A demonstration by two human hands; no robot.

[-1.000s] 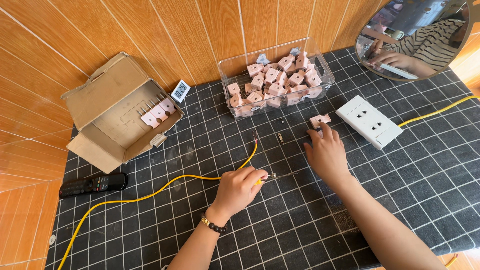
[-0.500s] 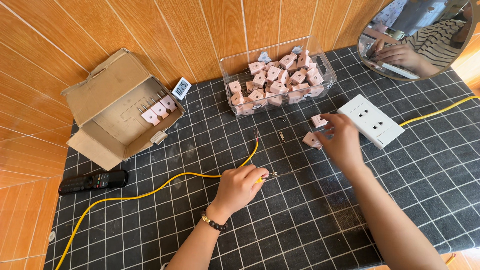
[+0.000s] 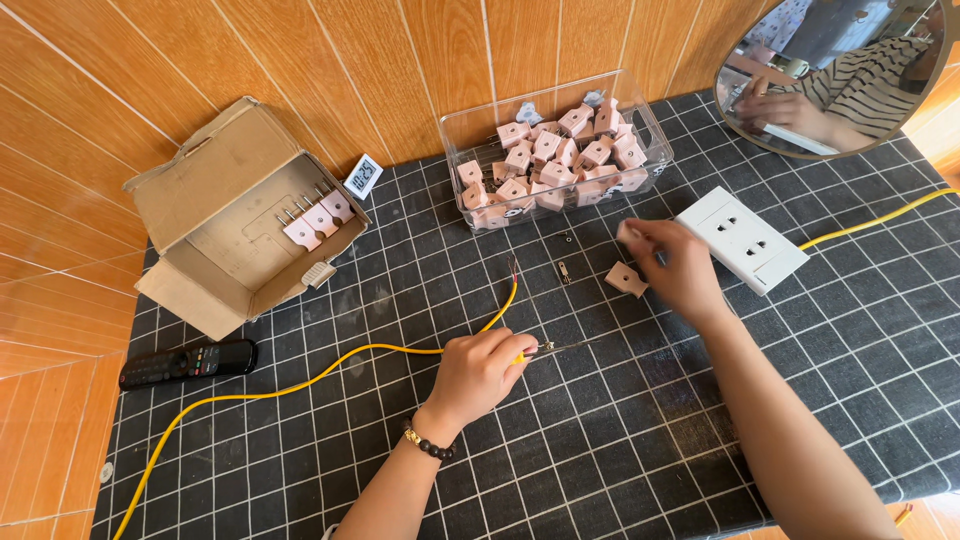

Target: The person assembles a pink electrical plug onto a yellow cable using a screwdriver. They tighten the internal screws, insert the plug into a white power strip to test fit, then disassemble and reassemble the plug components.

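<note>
1. The left hand [image 3: 478, 372] lies on the black grid-patterned table mat [image 3: 620, 440], fingers curled shut around the yellow handle of a thin metal screwdriver [image 3: 560, 347] whose shaft points away to the right.
2. The right hand [image 3: 680, 268] hovers above the mat, to the right of the screwdriver tip, fingertips pinched on a small pink plastic plug piece [image 3: 629, 232].
3. A second pink plug half [image 3: 626, 279] lies flat on the mat, just beside the right hand and beyond the screwdriver.
4. A long yellow cable [image 3: 300, 385] runs across the mat and passes under the left hand; its bare end [image 3: 514, 268] lies beyond the screwdriver.
5. A small metal pin [image 3: 564, 271] lies on the mat between the cable end and the loose plug half.
6. A white wall socket plate [image 3: 742, 238] sits right of the right hand.
7. Beyond the screwdriver stands a clear plastic box [image 3: 553, 150] full of pink plugs.
8. An open brown cardboard box [image 3: 240, 215] holding a few pink plugs stands far left of the screwdriver, with a black remote control [image 3: 188, 362] nearer the mat's left edge.
</note>
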